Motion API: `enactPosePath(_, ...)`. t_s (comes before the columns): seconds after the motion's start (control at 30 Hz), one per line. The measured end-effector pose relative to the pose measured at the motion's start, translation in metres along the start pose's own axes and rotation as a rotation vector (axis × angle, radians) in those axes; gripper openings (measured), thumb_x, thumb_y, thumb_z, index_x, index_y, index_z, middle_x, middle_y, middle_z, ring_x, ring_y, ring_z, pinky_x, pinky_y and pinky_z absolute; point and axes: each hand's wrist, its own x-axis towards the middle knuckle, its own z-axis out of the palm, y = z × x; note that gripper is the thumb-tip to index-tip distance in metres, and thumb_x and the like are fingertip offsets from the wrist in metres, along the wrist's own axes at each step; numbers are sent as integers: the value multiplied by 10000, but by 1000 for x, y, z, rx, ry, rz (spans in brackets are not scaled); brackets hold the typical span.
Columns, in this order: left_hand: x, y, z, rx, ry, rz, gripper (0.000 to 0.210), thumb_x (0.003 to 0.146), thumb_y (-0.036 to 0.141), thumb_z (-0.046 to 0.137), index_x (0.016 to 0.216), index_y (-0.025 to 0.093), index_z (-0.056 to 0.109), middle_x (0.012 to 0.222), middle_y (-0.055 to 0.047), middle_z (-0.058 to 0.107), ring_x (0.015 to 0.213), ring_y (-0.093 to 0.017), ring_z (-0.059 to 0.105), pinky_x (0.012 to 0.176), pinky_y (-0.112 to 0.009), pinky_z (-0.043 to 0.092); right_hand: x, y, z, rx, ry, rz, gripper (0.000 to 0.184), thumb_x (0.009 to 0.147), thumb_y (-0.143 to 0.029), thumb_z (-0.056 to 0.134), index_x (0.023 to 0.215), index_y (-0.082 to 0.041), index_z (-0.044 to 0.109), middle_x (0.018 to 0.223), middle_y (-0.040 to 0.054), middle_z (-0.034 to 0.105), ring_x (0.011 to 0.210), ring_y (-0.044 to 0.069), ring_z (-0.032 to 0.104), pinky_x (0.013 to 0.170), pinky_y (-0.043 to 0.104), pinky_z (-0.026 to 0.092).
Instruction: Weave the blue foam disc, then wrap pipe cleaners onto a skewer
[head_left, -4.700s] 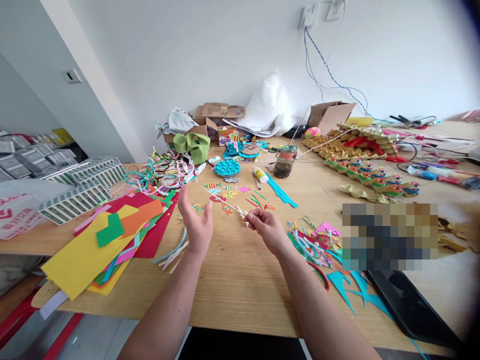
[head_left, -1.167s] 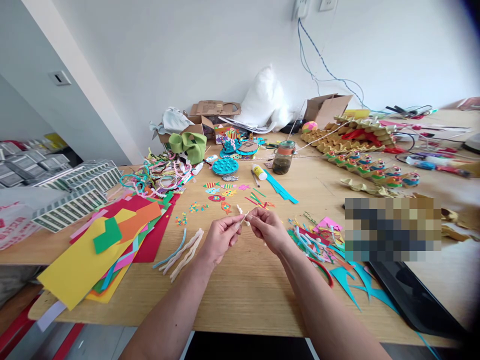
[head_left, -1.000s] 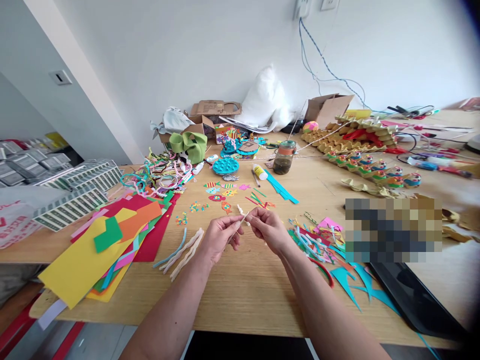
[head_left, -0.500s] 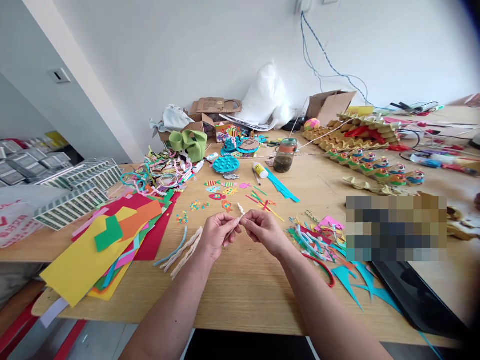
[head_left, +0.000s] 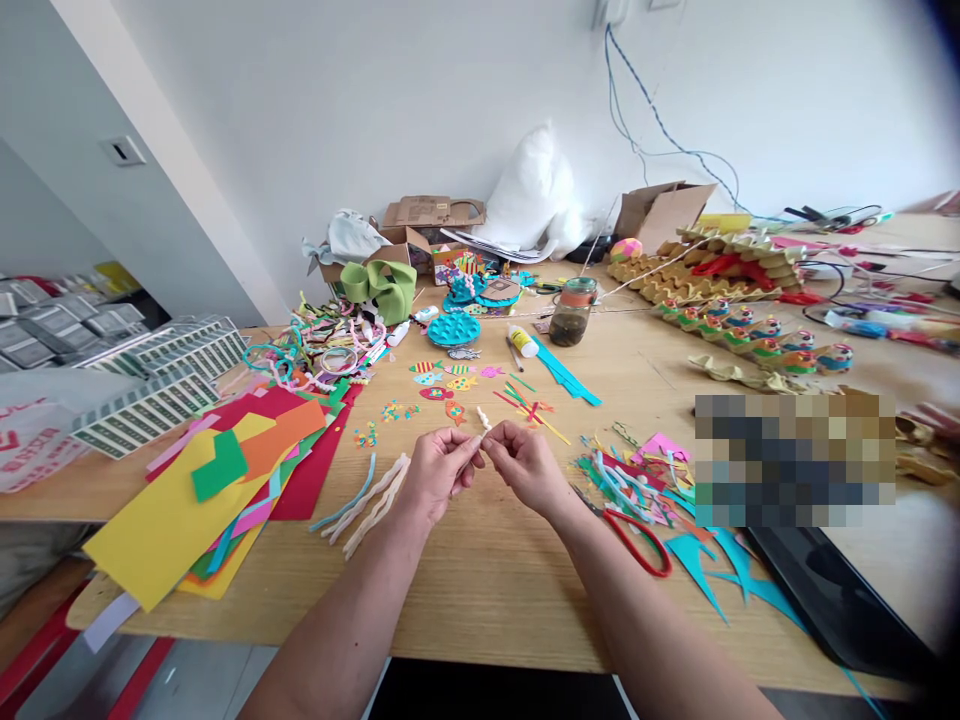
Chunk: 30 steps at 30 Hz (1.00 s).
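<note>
Both hands meet over the middle of the table, fingertips almost touching. My left hand [head_left: 444,470] is closed in a pinch on a white pipe cleaner [head_left: 484,418], whose twisted end sticks up past the fingers. My right hand [head_left: 527,466] pinches the same pipe cleaner from the other side; the rest of it is hidden by the fingers. Left of my left wrist lie more white pipe cleaners [head_left: 379,503] and a blue one [head_left: 352,500]. Red-handled scissors [head_left: 637,540] rest beside my right forearm. Beyond the hands are paper fish [head_left: 455,411] and small confetti bits [head_left: 397,410].
Coloured paper sheets [head_left: 161,520] are stacked at the left. Paper scraps [head_left: 637,470] and a black tray [head_left: 832,600] lie at the right. Farther back stand a glass jar [head_left: 571,318], a glue bottle [head_left: 523,341], a blue bumpy disc [head_left: 454,330] and egg cartons [head_left: 750,335].
My hands stay in nearly the same place, still pinching the pipe cleaner. My right forearm has shifted slightly, and more of the red-handled scissors shows.
</note>
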Motion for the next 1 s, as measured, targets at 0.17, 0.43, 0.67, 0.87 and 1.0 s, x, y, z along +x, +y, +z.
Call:
enactPosePath(0.17,1,-1,-1,-22,-11,18,270,633,343,717,709,113,599,585,-10,620,383,-67,496,303,-164,308,-1,-1,2,6,36,4,221,814,-343,517,678,-168,535,562,-25,521,470,83,387,442,212,289)
enactPosePath(0.43,1,0,-1,-66,7,17,322,577,349,759,759,103,658,608,-21,625,418,-85,528,331,-179,329,0,-6,1,2,57,-2,234,816,-355,525,676,-169,541,574,-13,521,479,88,403,435,215,303)
enactPosePath(0.67,0,3,0,-23,77,32,304,578,369,753,718,121,647,567,5,601,344,-30,412,326,-165,185,-1,-11,0,191,-78,128,381,803,-541,514,719,-169,523,529,-26,520,398,89,486,369,199,363)
enactPosePath(0.87,2,7,-6,-41,63,-4,292,582,356,748,700,117,630,566,6,594,343,-25,396,318,-164,141,5,-8,-21,312,-158,241,459,759,-594,547,842,-144,574,691,44,638,561,148,626,508,260,492)
enactPosePath(1.0,3,8,-8,-78,29,-39,306,561,345,763,701,113,621,566,5,592,348,-27,407,318,-162,124,7,-3,-24,164,-48,44,346,719,-448,664,906,-167,592,701,20,629,590,137,587,532,264,483)
